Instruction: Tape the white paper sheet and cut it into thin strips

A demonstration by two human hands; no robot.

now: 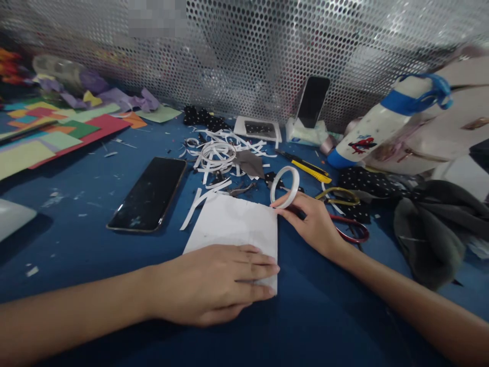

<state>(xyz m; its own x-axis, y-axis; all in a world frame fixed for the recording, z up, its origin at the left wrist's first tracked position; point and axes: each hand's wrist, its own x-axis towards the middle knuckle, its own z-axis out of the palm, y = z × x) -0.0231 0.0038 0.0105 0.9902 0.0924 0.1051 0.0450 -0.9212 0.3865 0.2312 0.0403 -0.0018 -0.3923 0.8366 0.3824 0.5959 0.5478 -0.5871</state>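
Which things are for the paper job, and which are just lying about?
Seem in use:
white paper, under the left hand
tape roll, in the right hand

Probably just lying about:
flat black phone
water bottle
coloured paper

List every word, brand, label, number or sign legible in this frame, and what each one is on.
No text can be read anywhere.
Bottle: a printed figure; small marks above it, too blurred to read.
Pack under the upright phone: any print is too small and blurred.
Yellow cutter: no readable marking.
Tape roll and white paper: no lettering visible.
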